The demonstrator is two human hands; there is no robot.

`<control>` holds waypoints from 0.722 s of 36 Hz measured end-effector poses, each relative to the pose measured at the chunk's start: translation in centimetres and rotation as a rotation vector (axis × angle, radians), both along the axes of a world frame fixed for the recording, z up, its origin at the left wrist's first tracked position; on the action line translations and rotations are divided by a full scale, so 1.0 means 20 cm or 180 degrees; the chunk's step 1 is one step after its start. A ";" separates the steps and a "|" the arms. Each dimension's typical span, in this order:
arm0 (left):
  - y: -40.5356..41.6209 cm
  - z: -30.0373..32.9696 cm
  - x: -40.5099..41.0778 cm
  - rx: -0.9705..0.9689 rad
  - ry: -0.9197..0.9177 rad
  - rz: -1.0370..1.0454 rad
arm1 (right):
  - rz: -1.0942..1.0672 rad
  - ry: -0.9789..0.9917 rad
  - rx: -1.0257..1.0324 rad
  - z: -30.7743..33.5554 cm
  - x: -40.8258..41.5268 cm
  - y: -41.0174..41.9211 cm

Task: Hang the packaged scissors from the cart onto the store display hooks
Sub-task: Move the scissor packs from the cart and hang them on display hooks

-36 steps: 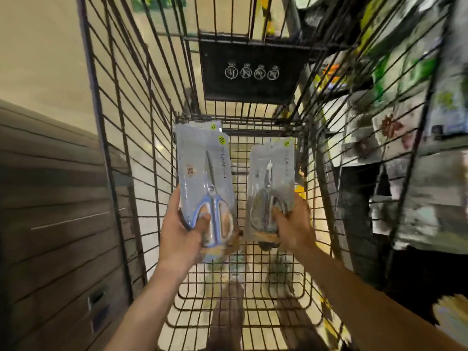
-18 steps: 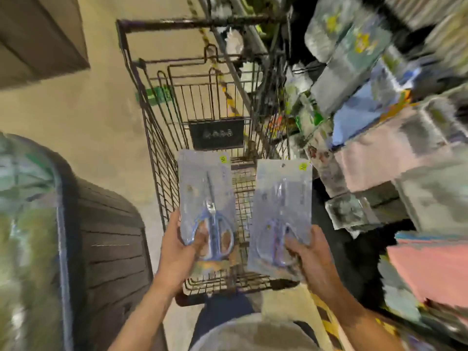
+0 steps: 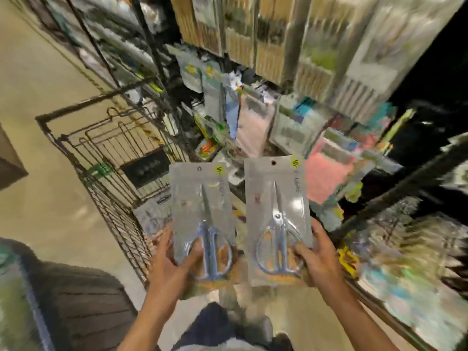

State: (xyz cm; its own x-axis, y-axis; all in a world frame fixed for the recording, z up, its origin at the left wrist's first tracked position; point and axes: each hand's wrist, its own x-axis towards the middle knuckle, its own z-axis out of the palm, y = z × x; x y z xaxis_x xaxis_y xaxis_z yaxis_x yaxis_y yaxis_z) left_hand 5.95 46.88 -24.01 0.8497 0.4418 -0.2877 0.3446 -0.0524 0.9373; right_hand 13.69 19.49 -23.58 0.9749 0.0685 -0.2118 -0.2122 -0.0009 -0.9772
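I hold two clear packs of scissors upright in front of me. My left hand (image 3: pixel 169 267) grips the lower part of the blue-handled scissors pack (image 3: pixel 202 214), thumb across its front. My right hand (image 3: pixel 319 259) grips the lower right edge of the silver scissors pack (image 3: pixel 277 214). Each pack has a hang hole at its top. The wire cart (image 3: pixel 109 158) stands to the left and behind the packs. The display wall (image 3: pixel 278 59) with hanging goods fills the upper right, heavily blurred; its hooks cannot be made out.
A dark ribbed bin (image 3: pixel 81 307) sits at the lower left. Lower shelves with packaged goods (image 3: pixel 417 262) run along the right, edged by a dark rail (image 3: pixel 395 193). Beige floor (image 3: pixel 38 97) lies to the left. My legs show at the bottom.
Both packs have come up out of the cart, and my view has swung right from the cart's inside to the display wall. Both grips have stayed the same.
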 end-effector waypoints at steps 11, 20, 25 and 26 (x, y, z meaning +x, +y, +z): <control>-0.42 0.21 0.01 -0.0302 -0.0250 -0.1098 | -0.1161 -0.0237 -0.0068 0.15 -0.54 -0.47; -0.71 0.26 -0.04 -0.0565 -0.0411 -0.1836 | -0.2028 -0.0289 -0.0197 0.21 -0.89 -0.62; -0.87 0.29 -0.07 -0.0547 -0.0610 -0.2236 | -0.2321 -0.0331 -0.0254 0.24 -1.03 -0.72; -0.90 0.30 -0.07 -0.0549 -0.0641 -0.2266 | -0.2359 -0.0338 -0.0274 0.25 -1.06 -0.74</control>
